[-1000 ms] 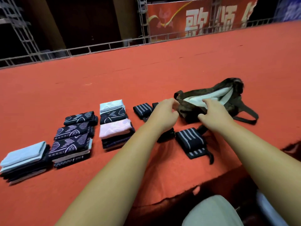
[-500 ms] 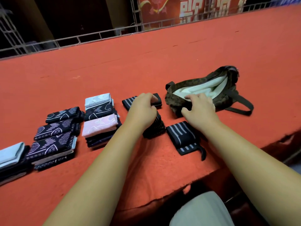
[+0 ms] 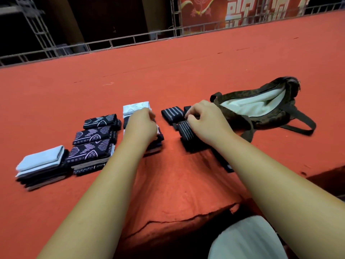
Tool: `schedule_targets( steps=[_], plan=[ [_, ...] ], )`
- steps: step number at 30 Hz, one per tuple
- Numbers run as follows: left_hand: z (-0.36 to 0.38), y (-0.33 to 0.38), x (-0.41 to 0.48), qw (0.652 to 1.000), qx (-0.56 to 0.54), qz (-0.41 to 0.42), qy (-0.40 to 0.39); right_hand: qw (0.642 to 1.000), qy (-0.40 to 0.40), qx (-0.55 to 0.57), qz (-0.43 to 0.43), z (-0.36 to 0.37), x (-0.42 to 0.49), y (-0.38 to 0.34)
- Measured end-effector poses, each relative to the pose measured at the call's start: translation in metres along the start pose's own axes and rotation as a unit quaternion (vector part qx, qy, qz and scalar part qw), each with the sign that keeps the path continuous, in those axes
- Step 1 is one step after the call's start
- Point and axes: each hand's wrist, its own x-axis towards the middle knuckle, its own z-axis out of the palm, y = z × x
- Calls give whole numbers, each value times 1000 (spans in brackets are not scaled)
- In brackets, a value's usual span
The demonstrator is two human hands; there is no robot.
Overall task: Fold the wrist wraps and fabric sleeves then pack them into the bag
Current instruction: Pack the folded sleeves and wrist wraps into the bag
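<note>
The open camouflage bag (image 3: 276,118) with a white lining lies at the right on the red carpet. Left of it are black striped wrist wraps: one folded wrap (image 3: 171,113) lies free, and my right hand (image 3: 205,120) pinches a second wrap (image 3: 184,130) with curled fingers. A further wrap is mostly hidden under my right forearm. My left hand (image 3: 141,126) curls down over the middle stack of folded sleeves (image 3: 136,107), which has a white one at its far end and a pink one under my palm.
More folded sleeves sit to the left: patterned dark stacks (image 3: 91,148) and a stack topped with light blue (image 3: 41,159). The carpet's torn front edge (image 3: 186,219) runs just above my knee (image 3: 242,240). A metal railing (image 3: 130,40) borders the far side.
My left hand has moved left from the wrist wraps onto the middle sleeve stack. My right hand has left the bag's mouth and come down on a striped wrap.
</note>
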Motion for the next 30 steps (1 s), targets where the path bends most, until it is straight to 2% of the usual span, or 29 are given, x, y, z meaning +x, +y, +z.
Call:
schedule_targets(
  steps=[2,5,11,20,23,27,30],
  plan=[
    [-14,-21,2,998,41,-41,1,1000,-12,21,-8,11,0,-20],
    [-23,-41,-2,992,64,-109,-8,996,-49,61,30,35,-1,-49],
    [-12,-63,-11,977,-49,-187,-92,977,-162,-6,140,84,4,-76],
    [-16,-72,-19,953,-137,-249,-102,958,-196,-7,209,121,1,-66],
    [-17,-74,-24,938,-185,-265,-128,960,-191,14,204,120,-3,-63],
    [-21,-78,-41,929,-220,-261,-145,970,-193,30,146,104,-13,-62],
    [-22,-78,-49,946,-219,-199,-130,978,-191,-8,84,93,-14,-65]
  ],
)
